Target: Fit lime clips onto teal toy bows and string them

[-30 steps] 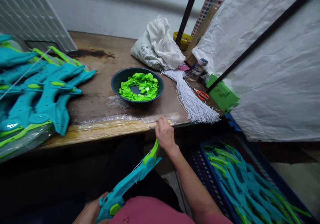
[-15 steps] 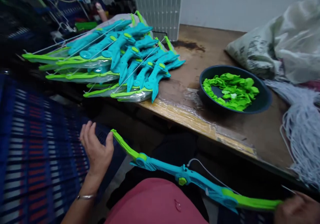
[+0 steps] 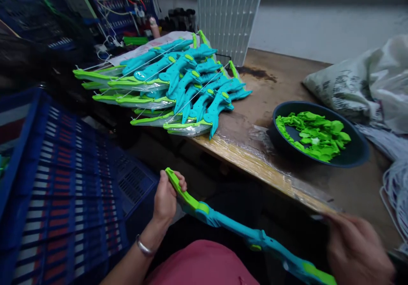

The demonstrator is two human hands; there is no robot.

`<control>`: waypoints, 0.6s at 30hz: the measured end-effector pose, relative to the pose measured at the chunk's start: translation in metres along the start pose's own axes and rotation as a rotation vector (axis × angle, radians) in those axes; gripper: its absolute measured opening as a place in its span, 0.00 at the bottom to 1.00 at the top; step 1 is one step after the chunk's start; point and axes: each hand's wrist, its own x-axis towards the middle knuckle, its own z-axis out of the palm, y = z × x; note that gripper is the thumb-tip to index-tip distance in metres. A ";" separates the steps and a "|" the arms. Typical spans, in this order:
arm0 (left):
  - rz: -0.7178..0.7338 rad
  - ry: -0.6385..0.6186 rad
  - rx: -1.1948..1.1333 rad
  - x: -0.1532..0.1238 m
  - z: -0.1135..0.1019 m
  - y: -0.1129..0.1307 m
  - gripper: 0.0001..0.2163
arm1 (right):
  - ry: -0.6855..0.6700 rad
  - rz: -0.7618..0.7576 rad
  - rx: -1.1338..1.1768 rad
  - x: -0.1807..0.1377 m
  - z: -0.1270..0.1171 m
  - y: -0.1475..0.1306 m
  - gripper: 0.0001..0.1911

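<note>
A toy bow [image 3: 236, 227] with a turquoise grip and lime-green limbs lies slantwise in front of my body. My left hand [image 3: 167, 198] is closed around its upper green limb, near the tip. My right hand [image 3: 358, 246], smeared by motion, is above the lower green limb, with thumb and fingers pinched together. A short whitish bit of string [image 3: 316, 217] shows at its fingertips. The bow's lower end runs out of sight at the bottom of the view, beside the right hand.
Several strung toy bows [image 3: 191, 85] are piled on the workbench [image 3: 251, 145]. A dark bowl [image 3: 321, 164] holds green plastic pieces. White cords [image 3: 398, 183] and a sack [image 3: 347, 89] are at the right. Blue crates [image 3: 70, 191] stand at the left.
My left hand has gone from open beside the bow's tip to closed around that limb. My right hand has moved off the lower limb's end, up and leftward. The camera view has shifted.
</note>
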 end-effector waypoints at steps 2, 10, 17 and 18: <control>0.018 -0.093 -0.017 -0.013 0.008 0.003 0.28 | -0.038 -0.182 0.132 0.029 0.014 -0.055 0.08; 0.163 -0.445 -0.123 -0.052 0.010 0.018 0.28 | -0.370 -0.391 0.780 0.050 0.051 -0.211 0.11; 0.141 -0.451 -0.144 -0.058 0.000 0.022 0.25 | -0.431 -0.536 0.721 0.029 0.056 -0.229 0.08; 0.135 -0.447 -0.142 -0.059 0.001 0.022 0.25 | -0.418 -0.557 0.711 0.029 0.056 -0.230 0.09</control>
